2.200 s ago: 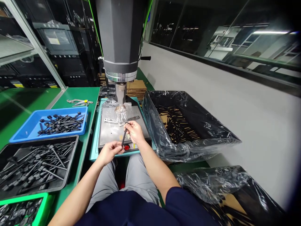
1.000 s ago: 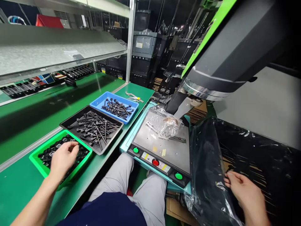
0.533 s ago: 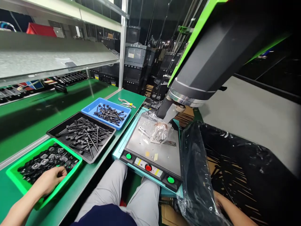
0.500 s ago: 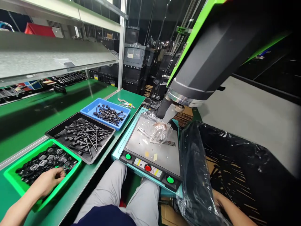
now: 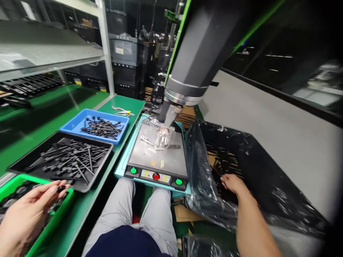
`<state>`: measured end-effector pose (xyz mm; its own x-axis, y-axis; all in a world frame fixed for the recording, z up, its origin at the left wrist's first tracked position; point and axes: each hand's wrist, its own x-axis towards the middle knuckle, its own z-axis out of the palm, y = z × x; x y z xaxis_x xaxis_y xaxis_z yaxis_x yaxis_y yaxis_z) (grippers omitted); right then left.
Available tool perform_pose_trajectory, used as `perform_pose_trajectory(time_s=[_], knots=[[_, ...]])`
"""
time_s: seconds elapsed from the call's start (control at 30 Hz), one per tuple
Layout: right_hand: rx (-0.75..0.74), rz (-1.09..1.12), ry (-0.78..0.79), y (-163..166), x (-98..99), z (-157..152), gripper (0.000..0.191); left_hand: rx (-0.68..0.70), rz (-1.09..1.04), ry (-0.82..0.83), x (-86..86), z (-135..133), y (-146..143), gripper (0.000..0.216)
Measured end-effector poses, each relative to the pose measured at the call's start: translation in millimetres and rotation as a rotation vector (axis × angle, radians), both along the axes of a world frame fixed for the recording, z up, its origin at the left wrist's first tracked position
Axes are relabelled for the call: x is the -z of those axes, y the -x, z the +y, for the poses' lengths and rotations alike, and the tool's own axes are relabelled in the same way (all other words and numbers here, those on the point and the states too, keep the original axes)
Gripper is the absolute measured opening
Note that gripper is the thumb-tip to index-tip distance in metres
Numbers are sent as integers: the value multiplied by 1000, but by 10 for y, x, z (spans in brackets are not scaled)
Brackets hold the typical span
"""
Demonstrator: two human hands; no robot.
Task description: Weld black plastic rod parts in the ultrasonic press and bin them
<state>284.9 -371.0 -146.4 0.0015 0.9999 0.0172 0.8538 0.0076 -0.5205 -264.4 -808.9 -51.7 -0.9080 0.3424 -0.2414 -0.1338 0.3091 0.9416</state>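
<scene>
My left hand (image 5: pixel 28 210) hovers over the green tray (image 5: pixel 60 216) at the lower left and pinches a small black part (image 5: pixel 61 188) between thumb and fingertips. My right hand (image 5: pixel 232 182) reaches into the bag-lined black box (image 5: pixel 268 171) on the right, fingers curled low among the black rods; what they hold, if anything, is hidden. Between the hands stands the press with its metal plate (image 5: pixel 158 153) and its grey head (image 5: pixel 187 85).
A black tray (image 5: pixel 21 162) and a blue tray (image 5: pixel 72 125) of black rods lie on the green bench to the left. Green and red buttons (image 5: pixel 155 176) line the press front. Clear plastic bags (image 5: pixel 154 137) lie on the plate. Pliers (image 5: pixel 122 111) lie behind the blue tray.
My left hand has lifted out of the green tray with a small black part pinched. My right hand has moved further up inside the lined box. The view swung right.
</scene>
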Motion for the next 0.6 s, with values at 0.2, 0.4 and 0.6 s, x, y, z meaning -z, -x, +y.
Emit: perform_pose_trajectory(time_s=[0.2,0.4,0.6], knots=[[115,69,-117,346,-440,-516,15,199,-368,-362,191,1120,-688,46],[-197,872,219,1362,-384,-1487,45,433,-525,-513,170,1878,-1416,44],[-453,1092,402,2084,-316,-2152,40,548,-480,-639,137,2125,-1701,38]])
